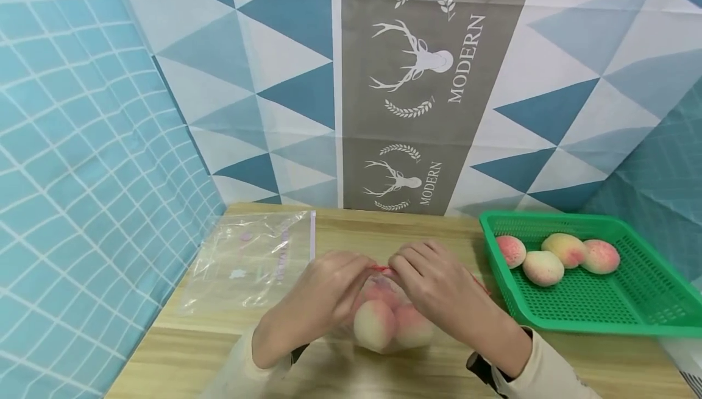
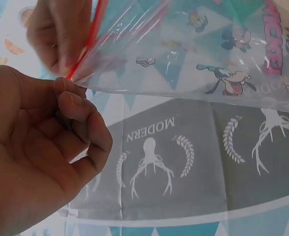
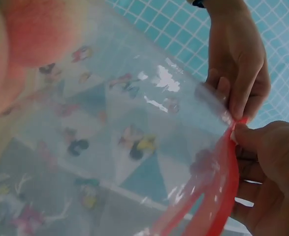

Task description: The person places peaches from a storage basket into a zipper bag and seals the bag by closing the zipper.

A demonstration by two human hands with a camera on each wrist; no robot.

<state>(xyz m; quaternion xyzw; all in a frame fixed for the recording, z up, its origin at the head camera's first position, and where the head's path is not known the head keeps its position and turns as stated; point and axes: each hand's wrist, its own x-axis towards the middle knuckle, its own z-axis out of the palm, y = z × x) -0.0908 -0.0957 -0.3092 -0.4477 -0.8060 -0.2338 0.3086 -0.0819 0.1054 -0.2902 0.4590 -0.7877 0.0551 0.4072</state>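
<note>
In the head view a clear zip bag (image 2: 178,59) with cartoon prints and a red zip strip (image 1: 379,268) is in front of me. Several peaches (image 1: 375,326) lie inside it, pale with pink blush. My left hand (image 1: 323,286) pinches one end of the red strip between thumb and fingertips. Close beside it, my right hand (image 1: 439,283) pinches the same strip, its thumb (image 3: 250,138) pressed on it in the right wrist view. Along the rest of the strip, I cannot tell whether the zip is closed.
A green plastic basket (image 1: 548,320) stands at the right with several peaches (image 1: 543,268) in it. To the left, another clear zip bag (image 1: 247,259) with a pale purple strip lies flat on the wooden table (image 1: 159,350). Patterned cloth (image 1: 290,82) hangs behind.
</note>
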